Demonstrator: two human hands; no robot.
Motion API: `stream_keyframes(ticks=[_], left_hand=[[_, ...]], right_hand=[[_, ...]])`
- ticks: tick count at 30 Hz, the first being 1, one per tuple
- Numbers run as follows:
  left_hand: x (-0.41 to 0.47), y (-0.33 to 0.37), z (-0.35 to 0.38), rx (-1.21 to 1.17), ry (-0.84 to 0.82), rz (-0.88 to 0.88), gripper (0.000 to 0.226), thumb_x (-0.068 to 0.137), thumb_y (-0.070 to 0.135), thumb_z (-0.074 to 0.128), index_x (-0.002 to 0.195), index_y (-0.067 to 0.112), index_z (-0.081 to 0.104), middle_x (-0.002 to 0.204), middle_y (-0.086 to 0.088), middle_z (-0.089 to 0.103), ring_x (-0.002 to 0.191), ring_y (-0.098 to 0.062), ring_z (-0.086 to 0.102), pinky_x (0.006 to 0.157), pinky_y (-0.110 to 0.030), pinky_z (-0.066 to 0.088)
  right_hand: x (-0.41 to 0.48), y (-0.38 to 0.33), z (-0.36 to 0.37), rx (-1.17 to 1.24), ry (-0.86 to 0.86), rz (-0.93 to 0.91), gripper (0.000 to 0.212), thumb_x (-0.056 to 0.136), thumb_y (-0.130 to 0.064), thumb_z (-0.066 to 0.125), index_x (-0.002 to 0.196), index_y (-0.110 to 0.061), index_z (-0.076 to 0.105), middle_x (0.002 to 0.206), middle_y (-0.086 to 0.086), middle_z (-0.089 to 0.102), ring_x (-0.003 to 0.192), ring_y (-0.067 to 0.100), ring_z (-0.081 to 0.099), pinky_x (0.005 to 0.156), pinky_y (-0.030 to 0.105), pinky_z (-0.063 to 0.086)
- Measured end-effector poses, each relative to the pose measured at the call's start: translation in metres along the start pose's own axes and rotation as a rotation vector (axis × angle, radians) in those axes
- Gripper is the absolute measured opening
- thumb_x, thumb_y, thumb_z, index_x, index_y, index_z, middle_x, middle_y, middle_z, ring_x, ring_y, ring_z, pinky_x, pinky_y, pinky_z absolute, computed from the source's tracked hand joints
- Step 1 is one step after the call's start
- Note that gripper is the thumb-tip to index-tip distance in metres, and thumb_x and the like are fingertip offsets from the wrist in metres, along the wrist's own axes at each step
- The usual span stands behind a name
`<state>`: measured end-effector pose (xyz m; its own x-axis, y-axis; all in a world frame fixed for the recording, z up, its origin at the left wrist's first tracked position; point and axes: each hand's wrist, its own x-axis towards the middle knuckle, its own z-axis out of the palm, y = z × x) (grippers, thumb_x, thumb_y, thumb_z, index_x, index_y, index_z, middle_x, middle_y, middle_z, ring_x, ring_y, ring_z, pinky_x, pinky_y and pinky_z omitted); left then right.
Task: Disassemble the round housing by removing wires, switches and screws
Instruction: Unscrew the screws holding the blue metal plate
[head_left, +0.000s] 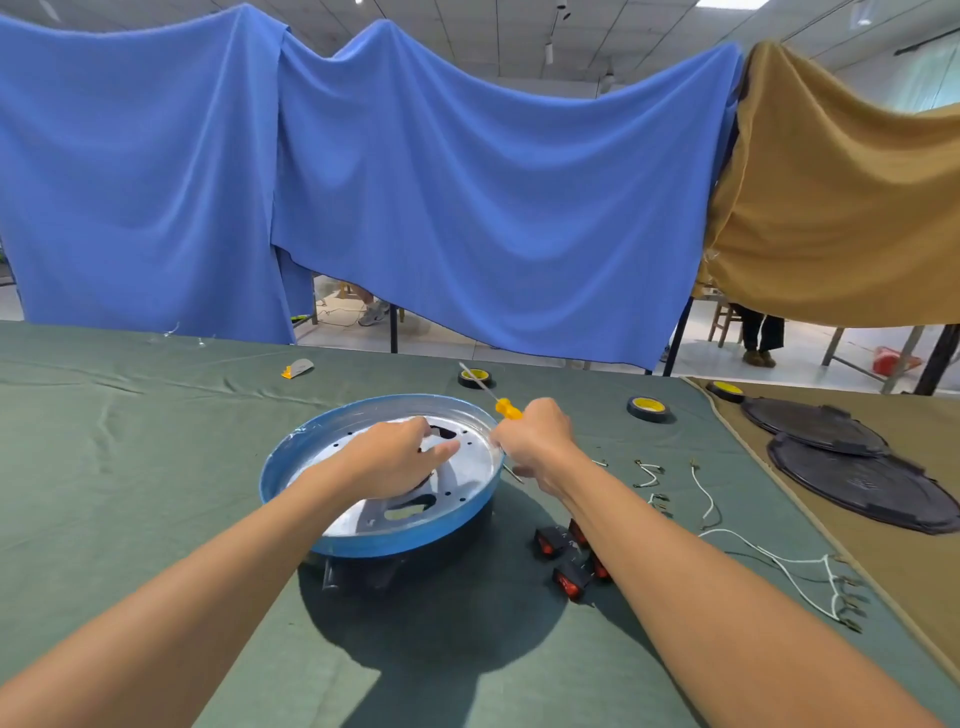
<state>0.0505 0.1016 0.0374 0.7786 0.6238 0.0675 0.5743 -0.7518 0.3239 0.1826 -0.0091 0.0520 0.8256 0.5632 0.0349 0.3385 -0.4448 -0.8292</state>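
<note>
Single head view: looks forward-down, close over table, wide-angle.

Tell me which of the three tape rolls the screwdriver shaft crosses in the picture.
The leftmost roll, just beyond the round housing: the screwdriver shaft lies across it in view. The middle roll and the rightmost roll sit clear of it.

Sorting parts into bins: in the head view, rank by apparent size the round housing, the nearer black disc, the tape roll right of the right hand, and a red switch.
1. round housing
2. nearer black disc
3. tape roll and red switch look alike; the switch sits nearer the camera, so unranked.
</note>
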Motion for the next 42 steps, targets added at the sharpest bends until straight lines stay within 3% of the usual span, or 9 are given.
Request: stream_keyframes(ticks=[9,13,16,19,25,29,32,37,42], left_hand=[[0.0,-0.007,-0.015,-0.141,0.16,-0.142,0.052,0.096,0.059,0.041,0.118,0.013,0.048,0.126,-0.016,0.047,0.11,-0.03,0.046,0.084,-0.036,0.037],[0.005,-0.011,-0.016,-0.279,0.162,-0.185,0.053,0.094,0.061,0.044,0.116,0.013,0.051,0.118,-0.014,0.058,0.11,-0.03,0.052,0.091,-0.043,0.045],[0.007,-0.012,-0.017,-0.366,0.174,-0.218,0.05,0.093,0.058,0.051,0.11,0.012,0.055,0.1,-0.008,0.064,0.104,-0.027,0.054,0.081,-0.039,0.044],[0.004,-0.012,-0.015,-0.302,0.166,-0.218,0.044,0.089,0.054,0.061,0.11,0.017,0.052,0.097,-0.002,0.06,0.097,-0.021,0.052,0.067,-0.033,0.038],[0.0,-0.003,0.004,-0.17,0.053,-0.216,0.051,0.08,0.055,0.072,0.103,0.016,0.048,0.103,-0.004,0.055,0.1,-0.022,0.046,0.068,-0.034,0.038],[-0.002,0.002,0.013,-0.166,0.036,-0.308,0.081,0.078,0.059,0.072,0.128,0.003,0.04,0.122,-0.018,0.053,0.096,-0.024,0.047,0.064,-0.032,0.036],[-0.005,0.004,0.012,-0.159,0.05,-0.316,0.086,0.081,0.058,0.069,0.132,-0.002,0.033,0.112,-0.015,0.059,0.084,-0.02,0.053,0.058,-0.028,0.037],[-0.01,-0.005,0.01,-0.182,0.003,-0.289,0.076,0.087,0.054,0.065,0.13,-0.001,0.035,0.087,-0.004,0.06,0.07,-0.012,0.051,0.054,-0.026,0.038],[-0.013,-0.004,0.012,-0.238,0.051,-0.28,0.039,0.089,0.042,0.067,0.097,0.016,0.04,0.081,0.001,0.054,0.061,-0.011,0.054,0.033,-0.014,0.034]], right_hand=[[-0.016,-0.06,-0.005,0.056,0.06,-0.159,0.014,0.076,-0.014,0.066,0.082,-0.01,0.055,0.1,0.008,0.062,0.093,0.03,0.062,0.077,0.045,0.058],[-0.015,-0.06,0.001,0.054,0.037,-0.151,0.022,0.078,-0.017,0.069,0.096,-0.008,0.06,0.106,0.011,0.06,0.095,0.03,0.061,0.078,0.043,0.058],[-0.015,-0.055,0.007,0.072,0.005,-0.129,0.025,0.08,-0.016,0.07,0.1,-0.007,0.06,0.107,0.011,0.059,0.095,0.029,0.061,0.077,0.042,0.059],[-0.016,-0.043,0.009,0.093,-0.034,-0.11,0.017,0.078,-0.011,0.067,0.092,-0.006,0.058,0.098,0.011,0.059,0.092,0.03,0.062,0.07,0.043,0.06],[-0.013,-0.002,0.004,0.093,-0.224,0.008,0.018,0.075,-0.002,0.067,0.089,-0.002,0.056,0.107,0.014,0.058,0.087,0.027,0.064,0.059,0.037,0.061],[-0.008,0.001,-0.013,-0.069,-0.257,-0.086,0.025,0.082,-0.022,0.07,0.072,-0.012,0.049,0.072,0.002,0.048,0.066,0.016,0.052,0.053,0.028,0.056],[-0.004,-0.013,-0.035,-0.13,-0.301,-0.229,0.041,0.094,-0.04,0.055,0.066,-0.017,0.034,0.058,-0.003,0.032,0.052,0.014,0.034,0.05,0.027,0.042],[0.003,-0.03,-0.058,-0.262,-0.331,-0.378,0.022,0.091,-0.031,0.062,0.092,-0.011,0.056,0.073,-0.006,0.053,0.062,0.011,0.045,0.054,0.024,0.036],[0.008,-0.042,-0.045,-0.204,-0.148,-0.494,0.015,0.079,-0.023,0.072,0.078,-0.009,0.068,0.064,0.0,0.059,0.073,0.014,0.051,0.055,0.026,0.04]])
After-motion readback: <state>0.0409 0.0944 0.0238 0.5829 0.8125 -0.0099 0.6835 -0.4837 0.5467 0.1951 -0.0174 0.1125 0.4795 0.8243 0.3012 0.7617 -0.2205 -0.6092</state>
